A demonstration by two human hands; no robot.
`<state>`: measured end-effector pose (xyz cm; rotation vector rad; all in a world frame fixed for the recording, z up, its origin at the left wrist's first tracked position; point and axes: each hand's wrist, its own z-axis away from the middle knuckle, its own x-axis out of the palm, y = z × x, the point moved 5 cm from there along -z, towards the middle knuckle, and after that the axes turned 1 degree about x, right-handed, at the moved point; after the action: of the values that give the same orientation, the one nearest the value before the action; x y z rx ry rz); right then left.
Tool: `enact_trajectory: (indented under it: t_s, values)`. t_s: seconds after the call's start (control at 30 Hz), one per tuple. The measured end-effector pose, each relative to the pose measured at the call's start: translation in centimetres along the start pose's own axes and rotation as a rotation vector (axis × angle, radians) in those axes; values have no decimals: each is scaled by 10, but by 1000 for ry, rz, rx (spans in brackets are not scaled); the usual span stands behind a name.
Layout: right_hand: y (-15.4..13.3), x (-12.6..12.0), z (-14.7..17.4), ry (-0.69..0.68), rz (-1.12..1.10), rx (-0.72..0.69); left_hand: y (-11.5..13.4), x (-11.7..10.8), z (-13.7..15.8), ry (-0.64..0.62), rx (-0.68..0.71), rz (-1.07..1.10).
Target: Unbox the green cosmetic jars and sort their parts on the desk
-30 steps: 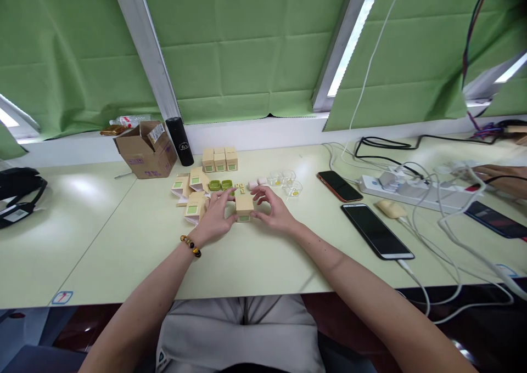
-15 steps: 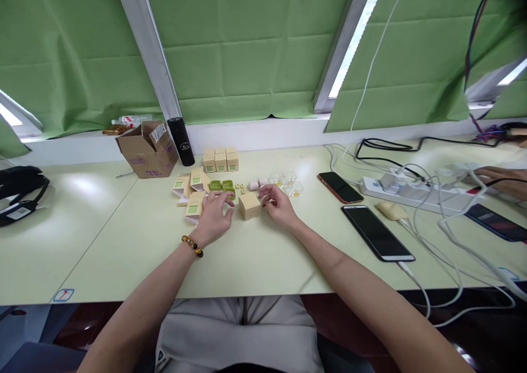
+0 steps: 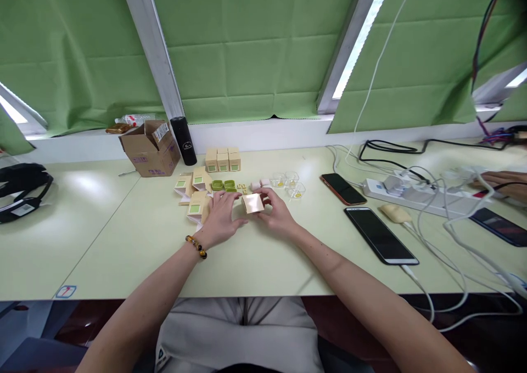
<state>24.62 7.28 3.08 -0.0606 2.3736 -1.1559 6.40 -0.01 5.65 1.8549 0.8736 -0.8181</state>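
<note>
A small tan cardboard box (image 3: 252, 203) is tipped so that one bright face shows. My right hand (image 3: 278, 214) grips it from the right, fingers behind and thumb at the front. My left hand (image 3: 222, 215) is just left of the box, thumb and fingers apart, with nothing in it; whether a fingertip touches the box I cannot tell. Beside the left hand lie opened small boxes (image 3: 198, 207) with green labels. Behind the hands are green square cups (image 3: 229, 185), tiny yellowish pieces (image 3: 242, 187), pale pink rolls (image 3: 256, 185) and clear plastic cups (image 3: 291, 179).
Three closed small boxes (image 3: 223, 159) stand at the back, near a black bottle (image 3: 184, 141) and a larger carton (image 3: 150, 152). To the right lie phones (image 3: 381, 235), a power strip (image 3: 428, 196) and loose cables. Another person's hand (image 3: 504, 180) is at the far right.
My right hand has closed on the small box and tipped it, where before it stood flat on the table. The left hand has shifted slightly right, towards the box.
</note>
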Motion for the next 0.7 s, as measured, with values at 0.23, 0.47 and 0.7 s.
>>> enact_trajectory:
  t_s: [0.23, 0.47, 0.7]
  values:
    - [-32, -3, 11, 173, 210, -509, 16, -17, 6, 320, 331, -198]
    - [-37, -1, 18, 222, 215, -589, 36, -21, 19, 480, 557, -363]
    - [-39, 0, 15, 224, 159, -411, 41, -20, 16, 374, 469, -372]
